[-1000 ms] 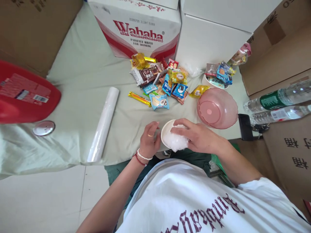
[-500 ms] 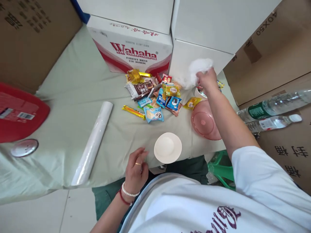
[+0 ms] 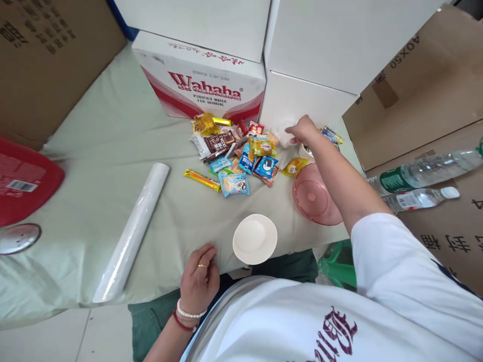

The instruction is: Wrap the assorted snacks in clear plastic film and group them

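My right hand reaches to the back of the table, its fingertips closed at a crumpled white, filmy bundle against the white box. What the bundle is I cannot make out. My left hand rests at the table's front edge, holding nothing, its fingers loosely bent and apart from the thumb. Beside it stands a small white bowl. A pile of wrapped snacks lies in the middle. Under my right forearm are a pink translucent bowl and a partly hidden white cup.
A roll of clear film lies to the left, near a red container and a round lid. White cartons line the back. Plastic bottles and brown cardboard flank the right; a green stool stands below.
My right hand has come down and left with the white bundle, which now sits lower, beside the snacks. My left hand stays at the table edge. The view has shifted slightly.
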{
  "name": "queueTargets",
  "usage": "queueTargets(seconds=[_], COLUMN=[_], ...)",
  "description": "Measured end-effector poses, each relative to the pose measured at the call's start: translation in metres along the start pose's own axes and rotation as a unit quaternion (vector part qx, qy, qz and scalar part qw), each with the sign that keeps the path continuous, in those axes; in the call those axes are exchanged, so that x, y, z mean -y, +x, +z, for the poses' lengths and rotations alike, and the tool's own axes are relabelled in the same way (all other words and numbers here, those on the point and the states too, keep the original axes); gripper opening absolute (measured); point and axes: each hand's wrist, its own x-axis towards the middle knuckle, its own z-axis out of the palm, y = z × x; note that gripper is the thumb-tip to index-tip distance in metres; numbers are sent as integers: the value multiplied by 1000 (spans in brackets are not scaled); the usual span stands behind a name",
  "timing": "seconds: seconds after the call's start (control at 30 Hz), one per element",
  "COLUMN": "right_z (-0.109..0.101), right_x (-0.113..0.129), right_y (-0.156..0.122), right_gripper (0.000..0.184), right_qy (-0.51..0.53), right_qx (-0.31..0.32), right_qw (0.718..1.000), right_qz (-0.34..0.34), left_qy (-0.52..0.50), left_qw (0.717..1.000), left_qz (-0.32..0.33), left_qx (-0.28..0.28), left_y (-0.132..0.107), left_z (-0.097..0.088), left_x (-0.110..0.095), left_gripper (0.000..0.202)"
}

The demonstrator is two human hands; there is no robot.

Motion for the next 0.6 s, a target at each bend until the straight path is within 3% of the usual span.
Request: queueTargets(seconds=[0.1,0.23,0.4,0.5,0.6], right_z=[-45,-96,-107,-106,-114], right_x=[-4,-28,-84,-109,-131], right_y=[-48,-156,-275,-300,-275], right_gripper=[69,38,41,36,36], right_qy=[-52,-87,-71,-37,-49], right_qx=[8,20,70,100,-17], right_qw=[999,993,992,991,998], right_qz=[-11,-78,-74,-83,-38], left_qy=[-22,-35,-31,-7,24], left_qw=[1000,999,999,999,997], left_qz=[-19,-19,27,39,-30], left_qx=[-4,-15,-4,-32,-71], left_y=[2,4,10,20,32], left_z=[-1,0,4,4,2], left_x=[-6,-20,-35,-30,-13], left_gripper=[39,52,66,62,43])
